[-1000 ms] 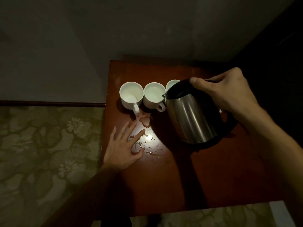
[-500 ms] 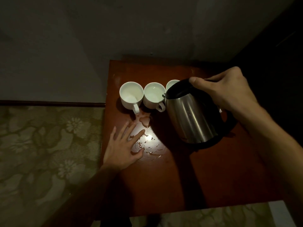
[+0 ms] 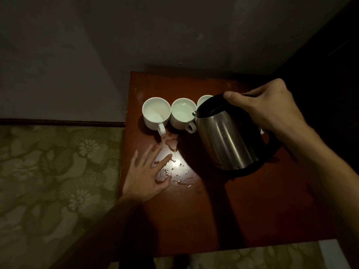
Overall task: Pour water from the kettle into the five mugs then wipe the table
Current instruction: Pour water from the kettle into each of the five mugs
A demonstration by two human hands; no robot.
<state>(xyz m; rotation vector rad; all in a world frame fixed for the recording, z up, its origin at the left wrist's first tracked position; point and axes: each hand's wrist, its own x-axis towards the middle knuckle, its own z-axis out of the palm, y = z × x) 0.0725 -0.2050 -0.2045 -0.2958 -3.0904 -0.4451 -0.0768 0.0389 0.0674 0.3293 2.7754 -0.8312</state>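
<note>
On the red-brown bench [image 3: 194, 220], three white mugs stand in a row near the far edge: the left mug [image 3: 156, 112], the middle mug [image 3: 182, 113] touching it, and a third mug [image 3: 204, 100] mostly hidden behind the kettle [image 3: 227, 138]. The right hand [image 3: 268, 107] grips the kettle's black handle, thumb on the lid; the steel kettle is lifted and tilted, spout toward the third mug. No stream of water can be made out. The left hand [image 3: 145, 175] lies flat on the bench with fingers spread, at the left edge of a puddle [image 3: 172, 167] that runs from the mug handles toward the near side. Patterned floor [image 3: 48, 171] lies left of the bench.
</note>
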